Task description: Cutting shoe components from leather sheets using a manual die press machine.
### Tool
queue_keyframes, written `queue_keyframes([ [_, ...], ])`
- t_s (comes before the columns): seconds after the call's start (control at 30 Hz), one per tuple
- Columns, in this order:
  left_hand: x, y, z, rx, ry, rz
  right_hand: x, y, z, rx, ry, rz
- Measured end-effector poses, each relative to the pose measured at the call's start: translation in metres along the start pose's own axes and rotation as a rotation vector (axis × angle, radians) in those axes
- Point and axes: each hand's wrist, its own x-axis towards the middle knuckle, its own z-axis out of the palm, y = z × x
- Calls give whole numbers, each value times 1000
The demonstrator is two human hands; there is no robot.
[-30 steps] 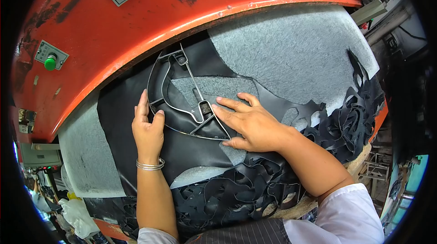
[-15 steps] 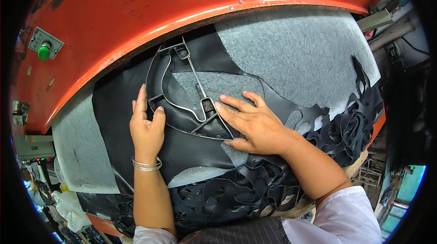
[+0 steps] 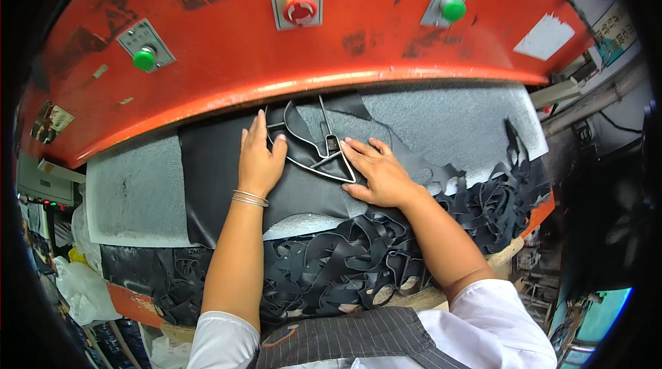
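A steel cutting die (image 3: 316,167), a curved outline of thin metal strip with cross-braces, lies on a black leather sheet (image 3: 222,179). My left hand (image 3: 262,162) rests along the die's left side, fingers stretched forward and thumb against its rim. On the opposite side, my right hand (image 3: 379,172) has its fingers spread, the fingertips touching the die near its small square socket and the thumb by its pointed near end. The far end of the die runs up to the red machine's lower edge and is partly hidden there. Cut-out gaps in the leather show the grey pad beneath.
The red press beam (image 3: 227,86) spans the far side, with two green buttons (image 3: 143,59) and a red stop knob (image 3: 301,8). A grey cutting pad (image 3: 455,121) lies under the leather. Tangled black leather scraps (image 3: 331,259) heap along the near edge. Plastic bags (image 3: 83,290) hang at left.
The view has tilted up, showing more of the red beam and its buttons. The die's far end now sits closer to the beam's edge. Both hands stay against the die.
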Motion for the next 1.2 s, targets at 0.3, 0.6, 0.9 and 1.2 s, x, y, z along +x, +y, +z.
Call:
queue_keyframes([
  [0.3, -92, 23, -85, -127, 69, -111, -39, -23, -82, 290, 877, 148],
  [0.6, -91, 103, -210, 397, 532, 501, -13, -59, -170, -331, 1487, 206],
  [0.9, -325, 117, -146, -23, -156, 164, -188, -186, -23, 62, 400, -213],
  [1.2, -407, 126, -91, 38, -121, 117, -262, -265, 66, -56, -52, -59],
])
